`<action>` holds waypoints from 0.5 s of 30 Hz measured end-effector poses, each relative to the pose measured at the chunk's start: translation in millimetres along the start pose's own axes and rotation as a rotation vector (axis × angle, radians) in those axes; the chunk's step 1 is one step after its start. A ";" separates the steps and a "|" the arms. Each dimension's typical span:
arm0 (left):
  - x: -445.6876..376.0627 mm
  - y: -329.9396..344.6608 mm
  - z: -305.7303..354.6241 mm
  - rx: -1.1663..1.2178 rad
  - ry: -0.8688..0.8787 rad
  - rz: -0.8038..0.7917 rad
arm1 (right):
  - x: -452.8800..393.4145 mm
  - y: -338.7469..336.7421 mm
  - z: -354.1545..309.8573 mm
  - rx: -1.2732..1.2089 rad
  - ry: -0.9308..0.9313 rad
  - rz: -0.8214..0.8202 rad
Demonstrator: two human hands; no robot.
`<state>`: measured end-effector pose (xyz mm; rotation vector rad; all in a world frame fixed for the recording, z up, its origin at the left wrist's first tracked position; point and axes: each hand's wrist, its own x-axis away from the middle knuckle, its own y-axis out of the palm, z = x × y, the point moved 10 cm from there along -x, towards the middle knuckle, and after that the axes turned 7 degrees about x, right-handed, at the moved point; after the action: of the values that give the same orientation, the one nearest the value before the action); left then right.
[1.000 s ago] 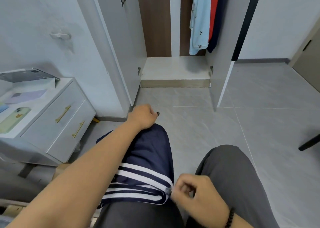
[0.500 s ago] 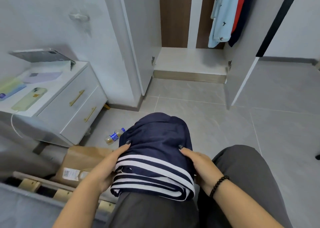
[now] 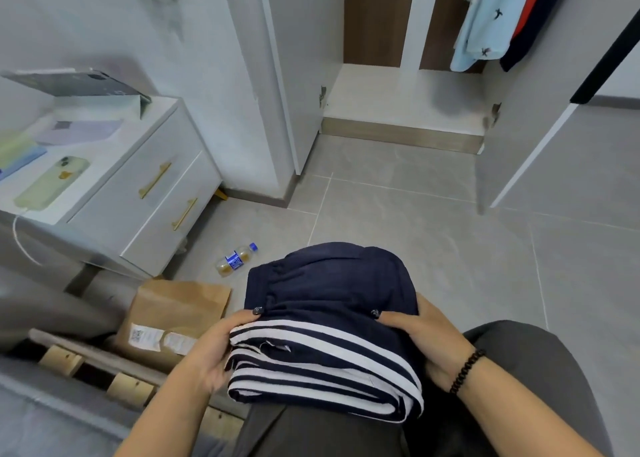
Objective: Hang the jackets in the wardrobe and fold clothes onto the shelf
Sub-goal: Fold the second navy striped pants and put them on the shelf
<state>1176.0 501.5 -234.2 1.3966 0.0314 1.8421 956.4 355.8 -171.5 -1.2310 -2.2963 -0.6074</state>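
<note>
A folded navy garment with white stripes (image 3: 329, 321) lies on my left knee. My left hand (image 3: 211, 349) grips its left side, thumb on top and fingers underneath. My right hand (image 3: 422, 338) grips its right side the same way, a black bead bracelet on that wrist. Ahead stands the open wardrobe (image 3: 401, 96), its low bottom shelf bare. A light blue shirt (image 3: 485, 16), a red garment and a dark one hang in it at the upper right.
A white bedside drawer unit (image 3: 145, 186) with phones and a tablet stands at left. On the grey tile floor lie a plastic bottle (image 3: 235, 259) and a brown paper package (image 3: 173, 318). The wardrobe's right door (image 3: 540, 110) stands open.
My left hand came back from the far end of the garment to its left side. My right hand let go of the front corner and took the right side. The view swung left.
</note>
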 end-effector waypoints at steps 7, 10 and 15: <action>-35.5 80.3 88.6 -0.160 0.142 -0.043 | -70.5 -49.8 -53.0 -0.017 -0.018 0.007; -49.1 142.3 126.2 -0.222 0.185 -0.112 | -96.3 -75.0 -90.0 -0.009 -0.029 0.035; -54.6 242.1 183.7 -0.336 0.202 -0.153 | -104.1 -116.8 -175.3 -0.029 -0.039 0.035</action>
<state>1190.4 226.7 -94.0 0.9489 -0.0640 1.7585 941.4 129.1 -111.7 -1.3052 -2.2998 -0.6112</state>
